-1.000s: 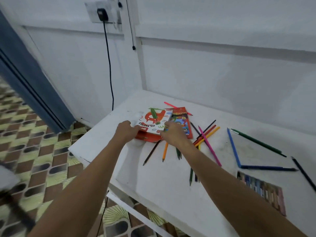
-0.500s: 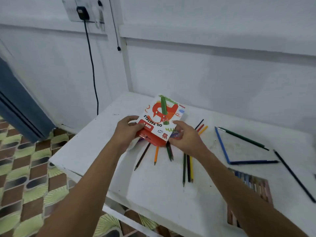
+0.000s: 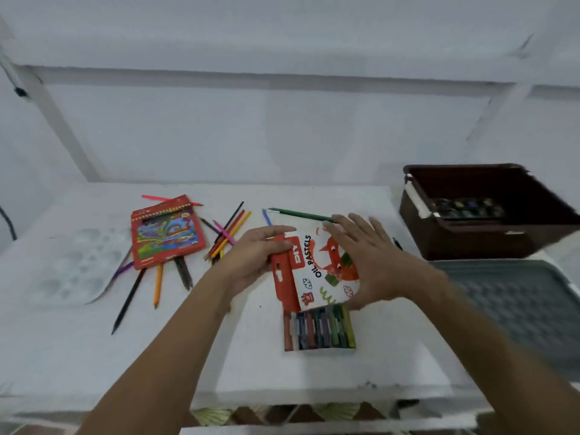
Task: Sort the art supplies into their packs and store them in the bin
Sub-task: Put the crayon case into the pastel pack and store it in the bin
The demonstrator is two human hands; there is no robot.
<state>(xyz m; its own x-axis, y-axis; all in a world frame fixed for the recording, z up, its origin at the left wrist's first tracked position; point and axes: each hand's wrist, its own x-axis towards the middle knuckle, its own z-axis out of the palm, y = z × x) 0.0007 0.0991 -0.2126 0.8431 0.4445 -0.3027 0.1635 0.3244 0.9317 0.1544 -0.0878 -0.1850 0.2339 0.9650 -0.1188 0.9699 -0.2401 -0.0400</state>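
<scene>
At the centre of the head view, on the white surface [image 3: 78,356], the oil pastels pack [image 3: 317,271] is held between both hands. The left hand [image 3: 257,255] grips the red flap end of the pack at its left edge; the thumb lies on top and the fingers [image 3: 276,230] curl round the far side. The right hand [image 3: 373,262] lies flat over the right part of the pack with its fingers [image 3: 351,224] straight and spread, the thumb at the pack's near right corner. The pack's near end is open. A row of oil pastels [image 3: 320,328] projects from that open end toward the near edge of the surface; whether the row is partly inside the pack cannot be determined.

Far left of the pack, the red coloured pencil pack [image 3: 166,230] lies flat on the surface. Loose coloured pencils [image 3: 226,235] are scattered around and partly under it: one group fans out just right of it, and others, including a black pencil [image 3: 127,301] and an orange one [image 3: 158,285], point toward the near edge. A green pencil [image 3: 301,214] lies far of the oil pastels pack, near the right hand's fingertips. A clear paint palette [image 3: 75,265] lies at the far left of the surface.

At the far right stands the dark brown bin [image 3: 470,243], open at the top, with a paint set [image 3: 464,207] inside. A grey ribbed lid [image 3: 527,306] lies near of the bin.
</scene>
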